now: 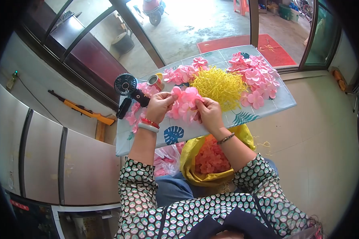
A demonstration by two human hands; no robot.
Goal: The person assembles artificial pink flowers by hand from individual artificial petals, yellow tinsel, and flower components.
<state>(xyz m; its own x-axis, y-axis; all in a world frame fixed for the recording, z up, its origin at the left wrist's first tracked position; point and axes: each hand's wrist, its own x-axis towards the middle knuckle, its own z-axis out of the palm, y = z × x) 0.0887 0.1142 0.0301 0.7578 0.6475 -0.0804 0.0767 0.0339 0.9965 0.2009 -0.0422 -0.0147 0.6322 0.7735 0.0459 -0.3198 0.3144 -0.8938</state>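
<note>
Above the table's near half, I hold pink artificial flower petals (185,96) between both hands. My left hand (162,106) is closed, thumb and fingers pinching their left side. On the opposite side, my right hand (210,114) pinches the petals too, its fingertips partly hidden by them. Right behind lies a heap of thin yellow stems (219,85). More loose pink petals (259,75) are piled at the table's right end, and another bunch (181,74) sits behind my hands. Whether a stem is between my fingers is too small to make out.
A small black fan (126,84) and an open can (155,82) stand at the left of the patterned table (279,101). Below its near edge, a yellow bag (188,163) holds orange-pink petals, beside a clear plastic bag (165,157). Cabinets (87,167) line the left.
</note>
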